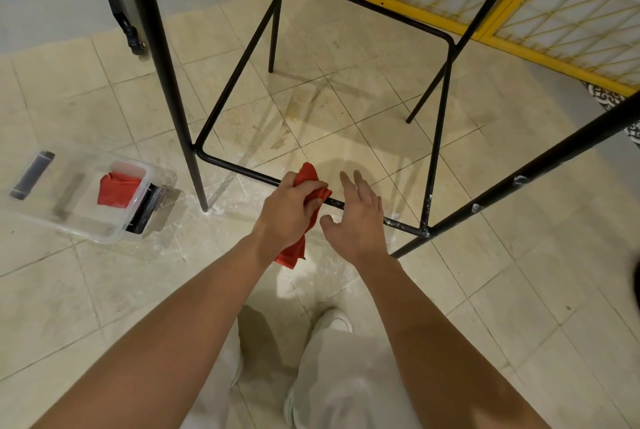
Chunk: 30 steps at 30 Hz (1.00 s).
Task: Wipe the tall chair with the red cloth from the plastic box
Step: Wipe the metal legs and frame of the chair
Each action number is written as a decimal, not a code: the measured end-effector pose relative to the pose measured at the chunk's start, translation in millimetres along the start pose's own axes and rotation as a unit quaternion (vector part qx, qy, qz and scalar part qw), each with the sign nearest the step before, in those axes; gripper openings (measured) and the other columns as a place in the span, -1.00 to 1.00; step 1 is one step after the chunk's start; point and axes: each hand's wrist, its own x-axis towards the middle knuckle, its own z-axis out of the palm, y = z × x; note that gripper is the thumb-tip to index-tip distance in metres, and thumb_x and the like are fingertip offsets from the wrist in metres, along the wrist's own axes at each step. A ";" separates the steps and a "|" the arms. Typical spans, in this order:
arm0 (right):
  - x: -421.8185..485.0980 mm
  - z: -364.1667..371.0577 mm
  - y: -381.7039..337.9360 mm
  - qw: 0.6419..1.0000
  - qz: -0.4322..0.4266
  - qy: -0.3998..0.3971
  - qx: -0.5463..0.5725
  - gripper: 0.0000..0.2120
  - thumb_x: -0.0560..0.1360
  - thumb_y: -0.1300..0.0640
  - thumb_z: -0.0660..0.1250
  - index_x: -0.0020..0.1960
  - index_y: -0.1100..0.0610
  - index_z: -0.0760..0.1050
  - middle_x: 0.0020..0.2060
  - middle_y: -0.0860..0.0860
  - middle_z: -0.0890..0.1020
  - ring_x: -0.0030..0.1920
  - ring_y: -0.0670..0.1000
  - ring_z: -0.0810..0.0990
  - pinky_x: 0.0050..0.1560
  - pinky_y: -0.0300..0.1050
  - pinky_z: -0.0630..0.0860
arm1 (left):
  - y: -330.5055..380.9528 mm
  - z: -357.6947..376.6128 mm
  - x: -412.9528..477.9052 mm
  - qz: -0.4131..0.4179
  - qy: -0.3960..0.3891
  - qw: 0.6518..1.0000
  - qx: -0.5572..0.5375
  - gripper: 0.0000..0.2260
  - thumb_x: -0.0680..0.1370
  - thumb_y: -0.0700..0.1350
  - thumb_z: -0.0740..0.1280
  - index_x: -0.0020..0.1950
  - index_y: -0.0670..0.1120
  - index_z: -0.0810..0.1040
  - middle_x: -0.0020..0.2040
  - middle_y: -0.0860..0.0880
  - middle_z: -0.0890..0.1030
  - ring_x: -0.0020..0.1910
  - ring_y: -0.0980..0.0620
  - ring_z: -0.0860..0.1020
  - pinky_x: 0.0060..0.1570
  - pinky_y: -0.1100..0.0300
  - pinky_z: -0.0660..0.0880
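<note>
Red cloth [309,172] within left hand [290,211] fingers [314,187], against tall chair rung [239,169]

Both forearms bare, stretched forward and down, converging slightly. The left grip [291,212]: knuckles up, fingers curled round the red cloth [293,253]. The right grip [358,224]: just beside it, palm down, fingers straight and spread (thumb angled inward), holding nothing.
</note>
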 end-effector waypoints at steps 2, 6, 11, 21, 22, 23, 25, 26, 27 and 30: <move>0.8 0.1 -1.5 1.000 -0.004 -0.002 0.004 -0.29 0.49 0.09 0.29 0.53 0.07 0.03 0.54 0.05 0.00 0.53 0.06 -0.03 0.51 0.04 -0.13 | -4.1 -1.7 -1.9 0.013 -0.006 1.000 0.003 -0.69 0.60 -0.09 0.25 0.35 0.03 0.47 0.13 -0.03 0.42 -0.04 0.03 0.48 -0.03 0.34 0.33; 2.1 1.9 -4.0 1.000 -0.004 -0.009 -0.003 -0.29 0.49 0.09 0.29 0.53 0.07 0.03 0.54 0.05 0.00 0.52 0.06 -0.03 0.51 0.05 -0.12 | -16.9 -12.7 -6.1 -0.015 0.031 0.999 0.007 -0.70 0.62 -0.06 0.20 0.35 0.07 0.46 0.16 0.01 0.40 -0.03 0.04 0.47 0.03 0.30 0.37; 2.5 3.8 -8.1 1.000 -0.014 -0.013 -0.002 -0.30 0.49 0.10 0.29 0.53 0.08 0.04 0.54 0.06 0.00 0.52 0.07 -0.01 0.51 0.05 -0.12 | -40.6 -35.2 -11.6 -0.056 0.153 0.986 0.034 -0.72 0.62 -0.09 0.20 0.33 0.01 0.49 0.32 -0.14 0.38 0.19 -0.13 0.46 0.22 -0.01 0.46; 0.9 2.7 -5.7 1.000 -0.017 -0.021 -0.014 -0.31 0.49 0.10 0.29 0.53 0.08 0.05 0.54 0.07 0.01 0.52 0.07 0.00 0.51 0.07 -0.10 | -24.3 -21.6 -5.7 -0.005 0.135 0.990 0.039 -0.75 0.62 -0.14 0.21 0.25 -0.14 0.54 0.36 -0.11 0.39 0.14 -0.13 0.52 0.15 0.11 0.44; 0.2 2.2 -5.7 1.000 -0.017 -0.020 -0.014 -0.30 0.48 0.10 0.29 0.53 0.08 0.05 0.53 0.07 0.01 0.52 0.07 0.00 0.51 0.07 -0.10 | -18.9 -17.0 -7.0 0.012 0.106 0.994 0.034 -0.74 0.61 -0.13 0.21 0.27 -0.13 0.53 0.35 -0.08 0.40 0.12 -0.09 0.53 0.13 0.19 0.41; -0.4 1.6 -5.5 1.000 -0.017 -0.019 -0.016 -0.30 0.48 0.09 0.30 0.53 0.08 0.05 0.53 0.07 0.01 0.52 0.07 0.00 0.51 0.07 -0.09 | -14.2 -13.3 -8.0 0.023 0.080 0.996 0.024 -0.73 0.61 -0.12 0.21 0.29 -0.10 0.52 0.34 -0.04 0.40 0.12 -0.05 0.52 0.12 0.26 0.37; -1.9 -1.0 -4.0 0.999 -0.018 -0.017 -0.021 -0.30 0.48 0.09 0.30 0.53 0.09 0.05 0.53 0.07 0.02 0.52 0.07 -0.01 0.51 0.07 -0.09 | -10.8 -9.5 -8.5 0.034 0.047 0.998 -0.002 -0.71 0.60 -0.10 0.23 0.32 -0.05 0.50 0.32 0.01 0.39 0.15 0.01 0.49 0.13 0.31 0.32; -2.6 -2.7 -2.6 0.999 -0.017 -0.018 -0.024 -0.29 0.48 0.09 0.30 0.53 0.09 0.04 0.53 0.07 0.01 0.52 0.07 -0.02 0.51 0.07 -0.09 | -12.8 -10.6 -8.2 0.029 0.035 0.999 -0.011 -0.70 0.60 -0.10 0.23 0.33 -0.03 0.49 0.31 0.01 0.39 0.16 0.02 0.48 0.13 0.31 0.32; -3.7 -4.4 -0.6 0.999 -0.014 -0.021 -0.026 -0.29 0.48 0.09 0.30 0.53 0.09 0.04 0.54 0.07 0.01 0.53 0.07 -0.03 0.51 0.07 -0.09 | -16.3 -13.1 -8.6 0.024 0.031 0.999 -0.012 -0.69 0.60 -0.11 0.24 0.34 -0.01 0.49 0.31 0.00 0.40 0.16 0.01 0.48 0.13 0.30 0.32; -5.9 -12.3 8.0 0.999 0.005 -0.024 -0.033 -0.27 0.48 0.07 0.30 0.53 0.10 0.01 0.54 0.07 0.00 0.53 0.07 -0.03 0.51 0.08 -0.07 | -26.1 -17.3 -8.1 0.032 0.077 0.996 0.004 -0.70 0.57 -0.14 0.30 0.30 -0.02 0.53 0.28 -0.08 0.45 0.13 -0.08 0.51 0.07 0.22 0.40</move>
